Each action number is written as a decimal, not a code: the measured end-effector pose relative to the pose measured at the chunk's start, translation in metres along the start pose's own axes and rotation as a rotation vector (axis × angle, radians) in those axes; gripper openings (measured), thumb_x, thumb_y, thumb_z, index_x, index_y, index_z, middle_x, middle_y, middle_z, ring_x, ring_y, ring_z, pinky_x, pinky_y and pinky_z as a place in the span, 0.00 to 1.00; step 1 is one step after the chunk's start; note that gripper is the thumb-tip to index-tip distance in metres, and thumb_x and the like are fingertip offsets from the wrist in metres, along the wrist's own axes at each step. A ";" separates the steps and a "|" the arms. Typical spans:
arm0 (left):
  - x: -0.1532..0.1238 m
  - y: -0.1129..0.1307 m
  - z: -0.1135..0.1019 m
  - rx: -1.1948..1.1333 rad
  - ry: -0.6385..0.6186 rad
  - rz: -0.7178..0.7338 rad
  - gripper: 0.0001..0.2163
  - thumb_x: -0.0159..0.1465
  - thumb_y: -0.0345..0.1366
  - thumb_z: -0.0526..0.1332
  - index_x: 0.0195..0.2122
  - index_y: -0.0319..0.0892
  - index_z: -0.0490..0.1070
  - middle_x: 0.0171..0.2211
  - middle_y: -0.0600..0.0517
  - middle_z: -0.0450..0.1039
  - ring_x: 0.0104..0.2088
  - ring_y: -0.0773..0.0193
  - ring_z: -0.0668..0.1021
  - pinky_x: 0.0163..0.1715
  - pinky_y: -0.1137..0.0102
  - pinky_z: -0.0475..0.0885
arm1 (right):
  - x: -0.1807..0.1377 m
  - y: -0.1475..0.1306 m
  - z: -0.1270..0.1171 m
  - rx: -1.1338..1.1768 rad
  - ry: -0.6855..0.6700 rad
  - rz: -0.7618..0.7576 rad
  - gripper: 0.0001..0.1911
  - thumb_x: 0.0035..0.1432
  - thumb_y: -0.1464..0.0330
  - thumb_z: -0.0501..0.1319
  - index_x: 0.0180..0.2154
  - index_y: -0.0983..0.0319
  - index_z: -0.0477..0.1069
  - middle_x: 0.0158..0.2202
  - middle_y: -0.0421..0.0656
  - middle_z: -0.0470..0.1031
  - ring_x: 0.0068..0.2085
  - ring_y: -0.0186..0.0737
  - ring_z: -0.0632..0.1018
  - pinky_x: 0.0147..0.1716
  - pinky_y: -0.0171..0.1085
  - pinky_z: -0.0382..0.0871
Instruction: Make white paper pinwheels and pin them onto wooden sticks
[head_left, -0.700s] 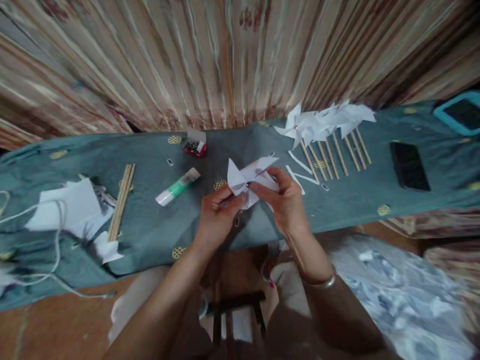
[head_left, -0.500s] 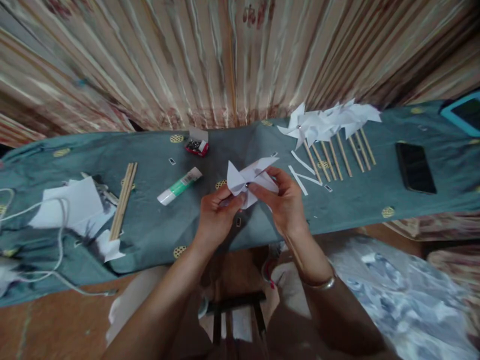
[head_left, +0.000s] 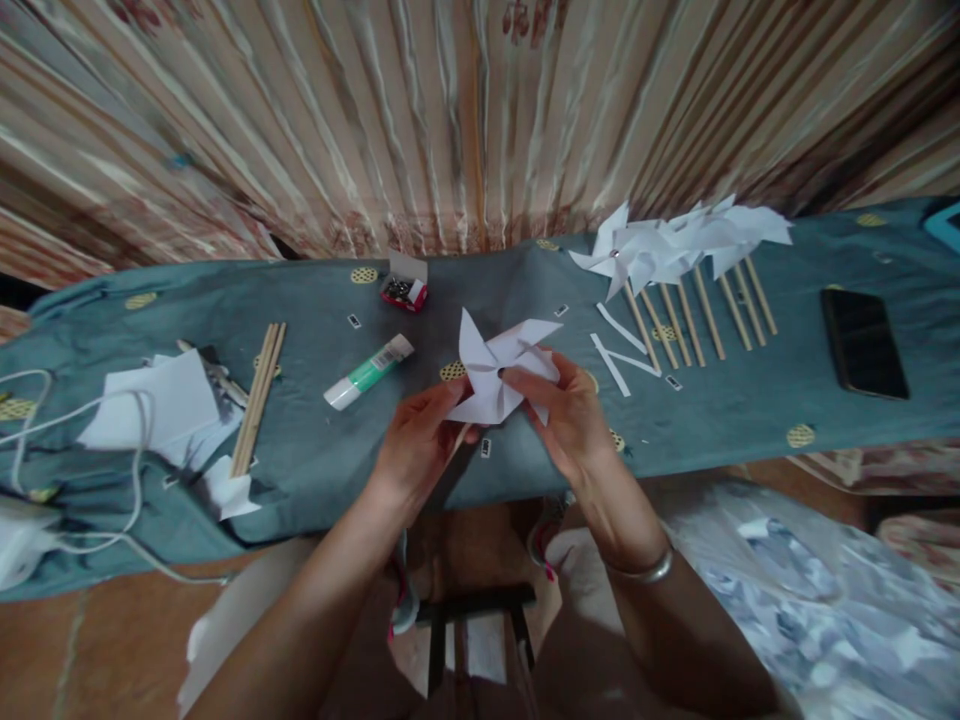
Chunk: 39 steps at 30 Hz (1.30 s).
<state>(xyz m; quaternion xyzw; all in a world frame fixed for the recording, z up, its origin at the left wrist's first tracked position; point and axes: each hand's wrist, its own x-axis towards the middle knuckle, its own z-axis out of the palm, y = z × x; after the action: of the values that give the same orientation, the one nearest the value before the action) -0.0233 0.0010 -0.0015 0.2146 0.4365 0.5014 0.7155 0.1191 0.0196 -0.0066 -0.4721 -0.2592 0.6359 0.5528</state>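
Note:
A white paper pinwheel [head_left: 491,395] with a dark pin at its centre is held between my two hands above the table. My right hand [head_left: 570,410] pinches it from the right, thumb beside the pin and fingers hidden behind the paper. On the lower left, my left hand [head_left: 416,435] is closed at the pinwheel, where a short length of wooden stick [head_left: 459,438] shows beneath a blade. To the left lies a green and white glue stick [head_left: 369,372]. Behind it, a small red box [head_left: 405,290] stands with its flap up, holding metal pins.
Several pinwheels on sticks [head_left: 675,250] lie at the back right, near paper strips [head_left: 611,365] and a black phone [head_left: 864,342]. Left are loose wooden sticks [head_left: 259,400], white paper sheets [head_left: 157,400] and a white cable [head_left: 139,480]. A curtain [head_left: 450,120] hangs behind the table.
The pinwheel has turned to face me more fully, its blades spread in view. My left thumb has moved from near its centre to the lower left blade. The camera view has shifted slightly.

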 end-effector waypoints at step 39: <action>0.003 -0.006 -0.023 0.115 0.111 0.053 0.14 0.44 0.42 0.77 0.26 0.40 0.81 0.25 0.53 0.79 0.25 0.68 0.74 0.30 0.72 0.69 | -0.004 0.021 0.012 -0.083 -0.056 0.102 0.17 0.36 0.69 0.76 0.32 0.58 0.77 0.28 0.35 0.81 0.28 0.35 0.78 0.30 0.36 0.74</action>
<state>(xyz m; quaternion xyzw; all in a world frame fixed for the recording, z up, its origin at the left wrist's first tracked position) -0.0393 -0.0017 -0.0190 0.2385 0.4978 0.5056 0.6631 0.0987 0.0131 -0.0189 -0.4893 -0.2762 0.6650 0.4920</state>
